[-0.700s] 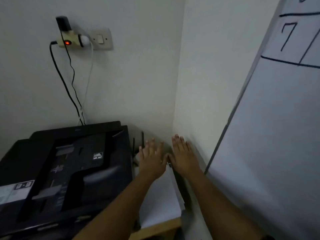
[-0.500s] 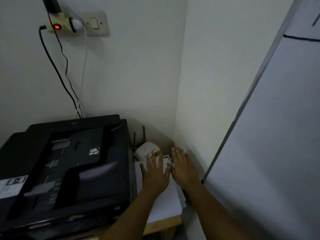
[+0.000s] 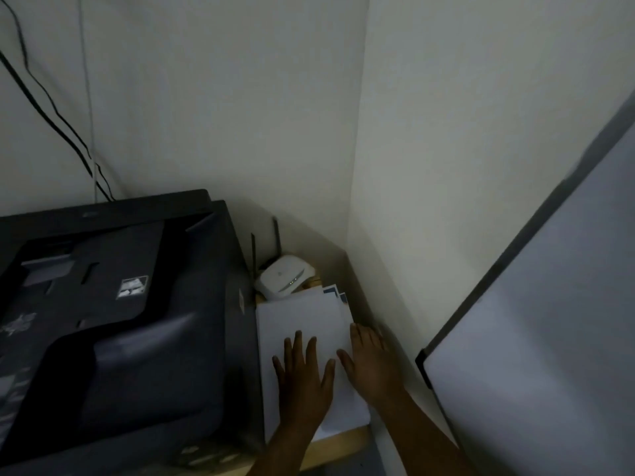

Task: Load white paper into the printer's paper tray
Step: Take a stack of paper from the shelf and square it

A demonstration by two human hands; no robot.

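A stack of white paper [image 3: 302, 316] lies on the wooden table, squeezed between the black printer [image 3: 113, 321] on the left and the wall on the right. My left hand [image 3: 304, 376] rests flat on top of the stack, fingers spread. My right hand [image 3: 369, 359] lies flat at the stack's right edge, fingers together and pointing away from me. Neither hand holds anything. The printer's lid is closed and its paper tray is not visible.
A white router [image 3: 285, 276] with two dark antennas stands behind the paper in the corner. A whiteboard [image 3: 536, 338] leans at the right, close to my right arm. Cables [image 3: 51, 111] run down the wall behind the printer. The wooden table edge [image 3: 336, 444] shows below the stack.
Both hands have drawn back toward me along the paper stack, uncovering the router. The camera has tilted down, so the wall socket has left the view.
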